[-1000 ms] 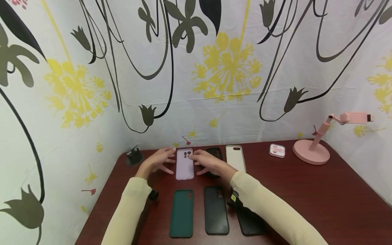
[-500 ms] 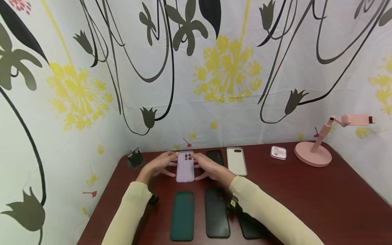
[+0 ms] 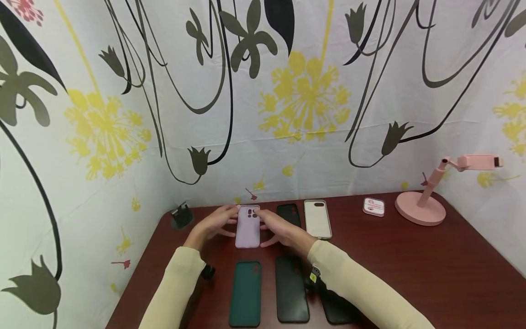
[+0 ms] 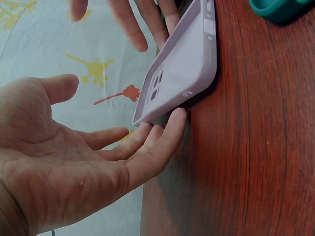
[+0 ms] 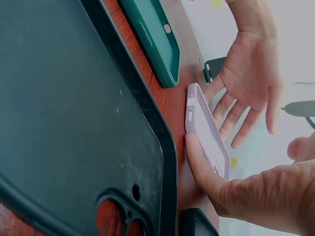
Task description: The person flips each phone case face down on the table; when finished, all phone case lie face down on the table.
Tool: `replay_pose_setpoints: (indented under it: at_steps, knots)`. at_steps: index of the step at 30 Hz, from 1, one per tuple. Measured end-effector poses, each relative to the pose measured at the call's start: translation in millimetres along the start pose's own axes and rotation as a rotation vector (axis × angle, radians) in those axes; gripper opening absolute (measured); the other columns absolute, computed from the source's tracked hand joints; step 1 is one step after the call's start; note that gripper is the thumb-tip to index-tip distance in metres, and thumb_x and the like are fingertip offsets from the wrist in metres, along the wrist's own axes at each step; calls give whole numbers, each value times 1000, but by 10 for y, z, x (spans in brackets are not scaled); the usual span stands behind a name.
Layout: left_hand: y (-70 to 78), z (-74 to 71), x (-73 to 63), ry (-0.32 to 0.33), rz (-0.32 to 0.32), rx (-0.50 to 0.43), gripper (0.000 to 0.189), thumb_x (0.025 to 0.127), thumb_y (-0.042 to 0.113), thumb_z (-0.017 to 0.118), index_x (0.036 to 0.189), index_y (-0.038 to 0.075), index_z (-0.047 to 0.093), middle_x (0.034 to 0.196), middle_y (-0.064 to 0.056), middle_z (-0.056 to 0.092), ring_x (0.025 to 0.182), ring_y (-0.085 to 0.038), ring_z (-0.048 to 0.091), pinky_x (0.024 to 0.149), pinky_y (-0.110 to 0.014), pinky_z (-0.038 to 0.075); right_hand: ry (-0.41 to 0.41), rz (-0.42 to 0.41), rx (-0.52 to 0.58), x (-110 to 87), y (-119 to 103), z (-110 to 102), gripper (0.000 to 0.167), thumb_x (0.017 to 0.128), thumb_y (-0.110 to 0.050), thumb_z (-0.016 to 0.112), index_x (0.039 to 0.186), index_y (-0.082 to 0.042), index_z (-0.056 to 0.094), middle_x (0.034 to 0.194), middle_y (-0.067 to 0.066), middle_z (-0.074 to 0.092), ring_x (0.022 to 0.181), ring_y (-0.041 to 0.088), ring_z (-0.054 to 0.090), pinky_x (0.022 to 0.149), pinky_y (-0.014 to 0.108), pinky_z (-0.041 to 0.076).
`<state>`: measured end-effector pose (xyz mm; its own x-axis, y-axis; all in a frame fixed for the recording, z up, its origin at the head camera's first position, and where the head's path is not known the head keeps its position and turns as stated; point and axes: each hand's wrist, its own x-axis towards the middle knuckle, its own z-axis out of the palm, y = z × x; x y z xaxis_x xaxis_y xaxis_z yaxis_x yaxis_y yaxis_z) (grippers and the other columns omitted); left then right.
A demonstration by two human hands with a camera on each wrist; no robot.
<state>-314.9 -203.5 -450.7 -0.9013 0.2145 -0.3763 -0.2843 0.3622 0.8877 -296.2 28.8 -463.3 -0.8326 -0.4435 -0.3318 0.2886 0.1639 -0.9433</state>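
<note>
A lilac phone case [image 3: 248, 233] with camera cutouts lies near the back of the table, its hollow side facing up in the left wrist view. My left hand [image 3: 217, 222] is at its left edge, and the lightly bent fingertips [image 4: 178, 118] meet the case's side wall. On the opposite side, my right hand [image 3: 278, 227] has a finger [image 5: 199, 160] laid along the case's edge. Both thumbs stay off the case, spread away from the fingers. Just right of it lies a black phone case [image 3: 289, 214], partly covered by my right hand.
A cream case [image 3: 317, 220] stands right of these. Closer in lie a teal case [image 3: 245, 294], a black case [image 3: 291, 292] and another dark one [image 3: 337, 308] under my right sleeve. A black plug [image 3: 181, 216], small clear box [image 3: 373, 207] and pink stand [image 3: 421, 212] edge the table.
Both hands have closed in on the lilac case from its two sides, fingers now at its edges. The case keeps its place among the others; the head view has tilted slightly.
</note>
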Motion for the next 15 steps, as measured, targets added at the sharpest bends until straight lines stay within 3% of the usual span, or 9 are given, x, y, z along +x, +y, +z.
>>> replay_pose_setpoints:
  at_steps: [15]
  knots:
    - [35, 0, -53, -10, 32, -47, 68, 114, 43, 45, 165, 3, 24, 164, -28, 36, 148, -50, 44, 97, -58, 63, 17, -20, -17, -2, -20, 51, 65, 112, -50, 39, 163, -10, 34, 169, 20, 30, 152, 45, 36, 84, 51, 67]
